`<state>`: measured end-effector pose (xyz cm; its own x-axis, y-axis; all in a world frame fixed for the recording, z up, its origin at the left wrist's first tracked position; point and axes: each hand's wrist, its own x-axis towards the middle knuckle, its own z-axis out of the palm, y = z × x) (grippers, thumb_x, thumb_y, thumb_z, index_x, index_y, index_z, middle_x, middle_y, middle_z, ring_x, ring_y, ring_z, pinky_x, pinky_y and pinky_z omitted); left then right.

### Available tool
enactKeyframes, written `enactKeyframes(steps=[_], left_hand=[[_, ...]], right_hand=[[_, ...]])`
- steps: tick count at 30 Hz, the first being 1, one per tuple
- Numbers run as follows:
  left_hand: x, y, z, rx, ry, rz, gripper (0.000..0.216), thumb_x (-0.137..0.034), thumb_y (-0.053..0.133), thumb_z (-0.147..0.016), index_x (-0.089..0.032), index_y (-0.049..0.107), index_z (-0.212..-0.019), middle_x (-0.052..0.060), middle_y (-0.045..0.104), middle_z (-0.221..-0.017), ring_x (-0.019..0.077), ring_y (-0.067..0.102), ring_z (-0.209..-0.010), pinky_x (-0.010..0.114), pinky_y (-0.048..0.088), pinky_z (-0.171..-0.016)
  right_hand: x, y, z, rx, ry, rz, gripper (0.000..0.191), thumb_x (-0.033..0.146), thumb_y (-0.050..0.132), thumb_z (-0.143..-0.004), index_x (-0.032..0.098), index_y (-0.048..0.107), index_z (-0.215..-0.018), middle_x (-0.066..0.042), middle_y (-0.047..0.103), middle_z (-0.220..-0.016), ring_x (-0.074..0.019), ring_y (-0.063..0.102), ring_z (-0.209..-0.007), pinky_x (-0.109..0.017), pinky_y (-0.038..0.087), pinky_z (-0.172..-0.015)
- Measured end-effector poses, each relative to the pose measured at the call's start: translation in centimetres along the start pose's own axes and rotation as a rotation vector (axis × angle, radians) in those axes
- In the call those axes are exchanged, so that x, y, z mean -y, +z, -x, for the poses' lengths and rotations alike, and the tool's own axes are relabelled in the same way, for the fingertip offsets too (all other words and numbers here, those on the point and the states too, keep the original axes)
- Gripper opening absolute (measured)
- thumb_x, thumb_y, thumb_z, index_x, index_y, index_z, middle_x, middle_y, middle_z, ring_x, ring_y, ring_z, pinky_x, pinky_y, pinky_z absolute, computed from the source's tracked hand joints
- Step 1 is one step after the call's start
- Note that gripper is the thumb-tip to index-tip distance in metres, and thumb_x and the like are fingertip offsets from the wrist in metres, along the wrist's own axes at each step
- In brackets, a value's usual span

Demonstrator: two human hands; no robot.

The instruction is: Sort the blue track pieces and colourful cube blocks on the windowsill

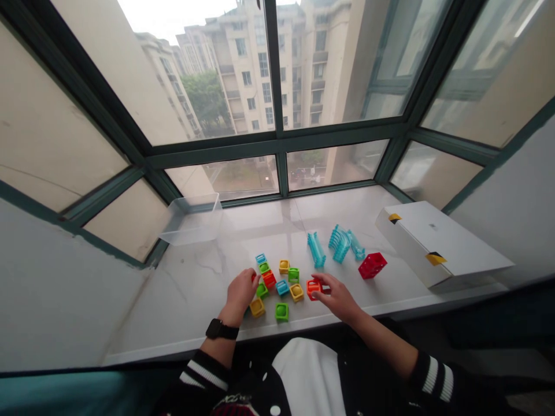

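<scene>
My right hand (336,296) pinches an orange-red toy block (313,289) with a hollow frame, at the right side of a group of colourful blocks. The fingers of my left hand (241,293) are curled at the group's left side, and a bit of red block shows at the fingertips, mostly hidden. Near them are a red block (269,279), a green block (262,290) and a yellow block (257,307). Between my hands lie a blue block (282,288), a yellow block (296,292) and a green block (281,312).
Clear turquoise track pieces (316,250) and a larger red piece (372,265) lie to the right. A white box (442,242) stands at the far right, a clear plastic bin (193,222) at the back left. Windows border the marble ledge (182,300).
</scene>
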<state>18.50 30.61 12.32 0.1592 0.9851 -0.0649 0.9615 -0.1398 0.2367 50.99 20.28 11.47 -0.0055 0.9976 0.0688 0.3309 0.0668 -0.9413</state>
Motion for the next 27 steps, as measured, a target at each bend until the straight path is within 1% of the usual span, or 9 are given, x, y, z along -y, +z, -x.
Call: enactKeyframes(steps=[2, 5, 7, 11, 15, 17, 20, 22, 27], left_hand=[[1.6, 0.3, 0.2, -0.081, 0.004, 0.027, 0.030, -0.041, 0.046, -0.107, -0.022, 0.067, -0.096, 0.007, 0.071, -0.099, 0.0216, 0.067, -0.089, 0.032, 0.048, -0.078], [3.1, 1.7, 0.5, -0.189, 0.042, 0.090, 0.021, -0.032, 0.050, -0.104, -0.021, 0.068, -0.102, 0.008, 0.069, -0.107, 0.0232, 0.066, -0.099, 0.034, 0.051, -0.090], [3.5, 3.0, 0.7, -0.186, 0.094, 0.120, 0.018, -0.026, 0.054, -0.101, -0.021, 0.069, -0.109, 0.009, 0.069, -0.112, 0.0243, 0.066, -0.104, 0.037, 0.052, -0.096], [3.7, 5.3, 1.6, -0.175, 0.152, 0.140, 0.029, -0.022, 0.054, -0.100, -0.021, 0.066, -0.126, 0.011, 0.069, -0.125, 0.0252, 0.065, -0.115, 0.040, 0.051, -0.105], [3.8, 6.9, 3.1, -0.231, 0.095, 0.039, 0.041, -0.029, 0.051, -0.102, -0.022, 0.061, -0.141, 0.014, 0.059, -0.150, 0.0295, 0.055, -0.137, 0.048, 0.043, -0.117], [3.8, 7.7, 3.7, -0.192, 0.044, -0.015, 0.050, -0.034, 0.049, -0.104, -0.023, 0.053, -0.152, 0.014, 0.047, -0.163, 0.0330, 0.046, -0.148, 0.055, 0.039, -0.121], [3.6, 8.7, 4.3, -0.114, 0.012, -0.060, 0.062, -0.037, 0.048, -0.104, -0.024, 0.038, -0.163, 0.012, 0.035, -0.171, 0.0340, 0.037, -0.155, 0.060, 0.032, -0.124], [3.4, 9.0, 4.5, -0.127, 0.007, -0.071, 0.065, -0.038, 0.047, -0.103, -0.024, 0.034, -0.166, 0.011, 0.033, -0.173, 0.0329, 0.034, -0.157, 0.059, 0.029, -0.126], [3.1, 8.9, 4.3, -0.189, 0.017, -0.034, 0.067, -0.047, 0.052, -0.101, -0.028, 0.037, -0.164, 0.011, 0.033, -0.172, 0.0381, 0.032, -0.157, 0.066, 0.019, -0.128]], right_hand=[[-0.5, 0.5, -0.6, 0.006, -0.020, -0.006, 0.044, 0.037, 0.073, -0.087, 0.024, 0.069, -0.128, -0.010, 0.069, -0.129, -0.0251, 0.072, -0.110, -0.040, 0.067, -0.090], [-0.9, 2.0, -3.1, 0.006, -0.093, 0.018, 0.039, 0.038, 0.070, -0.092, 0.024, 0.068, -0.129, -0.010, 0.068, -0.128, -0.0238, 0.071, -0.109, -0.041, 0.064, -0.096], [-0.8, 3.6, -5.8, -0.017, -0.166, 0.082, 0.036, 0.035, 0.068, -0.094, 0.024, 0.068, -0.128, -0.010, 0.067, -0.126, -0.0246, 0.069, -0.114, -0.043, 0.061, -0.102], [-0.4, 8.2, -11.9, -0.004, -0.267, 0.249, 0.040, 0.027, 0.067, -0.093, 0.022, 0.064, -0.133, -0.011, 0.064, -0.127, -0.0252, 0.064, -0.120, -0.043, 0.053, -0.110], [-0.6, 12.2, -15.7, 0.075, -0.192, 0.466, 0.043, 0.025, 0.060, -0.098, 0.021, 0.060, -0.140, -0.013, 0.061, -0.137, -0.0233, 0.064, -0.122, -0.036, 0.051, -0.107], [-1.0, 13.3, -16.6, 0.145, -0.159, 0.582, 0.041, 0.024, 0.058, -0.099, 0.021, 0.061, -0.140, -0.014, 0.062, -0.140, -0.0238, 0.062, -0.125, -0.038, 0.046, -0.111], [-1.6, 13.7, -17.0, 0.231, -0.155, 0.654, 0.035, 0.026, 0.062, -0.097, 0.021, 0.068, -0.131, -0.013, 0.069, -0.134, -0.0276, 0.063, -0.126, -0.048, 0.035, -0.120], [-2.0, 13.1, -16.7, 0.255, -0.161, 0.661, 0.036, 0.028, 0.064, -0.097, 0.022, 0.068, -0.132, -0.013, 0.069, -0.136, -0.0292, 0.061, -0.128, -0.051, 0.031, -0.122], [-4.3, 10.2, -13.9, 0.142, -0.201, 0.689, 0.043, 0.033, 0.054, -0.102, 0.018, 0.063, -0.141, -0.016, 0.063, -0.145, -0.0296, 0.054, -0.137, -0.046, 0.037, -0.120]])
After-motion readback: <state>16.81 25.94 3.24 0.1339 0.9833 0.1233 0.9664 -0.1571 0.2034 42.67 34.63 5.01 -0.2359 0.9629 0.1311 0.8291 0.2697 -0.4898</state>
